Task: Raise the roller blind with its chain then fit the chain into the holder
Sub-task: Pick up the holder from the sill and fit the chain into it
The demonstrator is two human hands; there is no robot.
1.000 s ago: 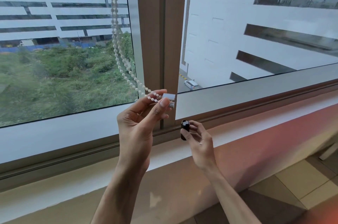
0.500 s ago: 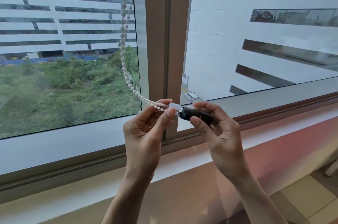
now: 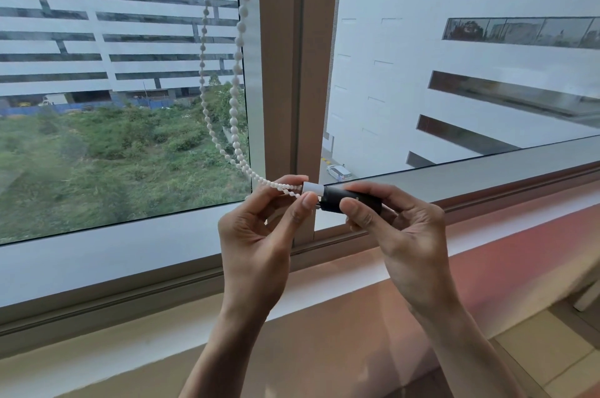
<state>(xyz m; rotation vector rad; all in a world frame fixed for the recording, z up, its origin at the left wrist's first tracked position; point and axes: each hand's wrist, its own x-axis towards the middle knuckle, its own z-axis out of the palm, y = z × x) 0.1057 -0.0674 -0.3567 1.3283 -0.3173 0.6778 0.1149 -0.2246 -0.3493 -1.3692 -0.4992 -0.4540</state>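
A white bead chain [image 3: 234, 98] hangs in a loop from above the frame, in front of the left pane. Its lower end runs into a small white cap [image 3: 313, 188]. My left hand [image 3: 256, 235] pinches the chain end and the cap between thumb and forefinger. My right hand [image 3: 399, 235] grips a black cylindrical holder [image 3: 350, 201], held level, its left end butted against the white cap. The roller blind itself is out of view above.
A brown window mullion [image 3: 298, 72] stands right behind the hands. A pale sill [image 3: 146, 342] runs below the window frame. Tiled floor [image 3: 548, 355] shows at the lower right. Buildings and greenery lie beyond the glass.
My right hand rose from near the sill with the black holder and brought it up against the white cap. My left hand kept its pinch on the chain end.
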